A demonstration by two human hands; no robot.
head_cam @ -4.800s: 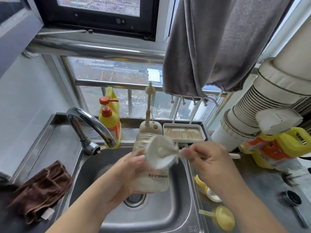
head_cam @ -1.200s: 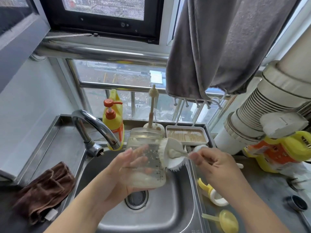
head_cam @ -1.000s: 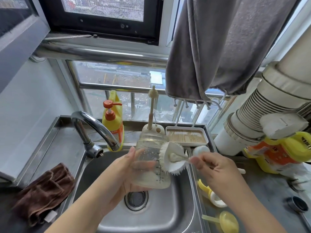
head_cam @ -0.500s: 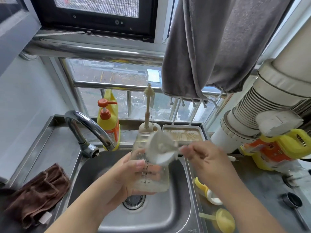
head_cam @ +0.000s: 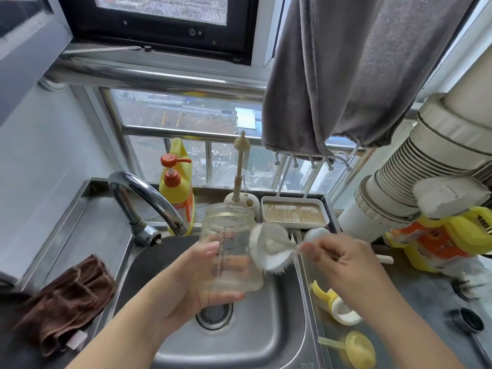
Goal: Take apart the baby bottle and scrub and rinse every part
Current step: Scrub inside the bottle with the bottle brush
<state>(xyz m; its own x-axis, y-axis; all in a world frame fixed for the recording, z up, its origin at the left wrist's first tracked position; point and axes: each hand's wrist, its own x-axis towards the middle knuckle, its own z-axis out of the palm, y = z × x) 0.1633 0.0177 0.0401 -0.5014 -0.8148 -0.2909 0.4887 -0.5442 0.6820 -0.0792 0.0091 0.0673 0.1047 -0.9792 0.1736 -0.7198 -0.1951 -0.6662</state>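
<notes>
Head view: bottle (head_cam: pixel 229 249) body scrubbed from outside, above sink (head_cam: pixel 279 336).
Left hand (head_cam: pixel 194 286) wraps the upright, open-mouthed bottle from below and behind. Right hand (head_cam: pixel 338 259) pinches the brush (head_cam: pixel 271 247) handle; bristle head touches the bottle's right wall. Brush shaft lies crosswise to the bottle's vertical axis. Judgement: reaching inside requires lifting the brush over the mouth.

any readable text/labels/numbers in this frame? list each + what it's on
Nothing reads cleanly.
Bottle: dark graduation scale, numerals blurred.
Sink front rim: stamped marks, cut off and too small to read.
Yellow pump bottle: orange label, print unreadable.
Yellow jug at right: orange label, print blurred.
</notes>
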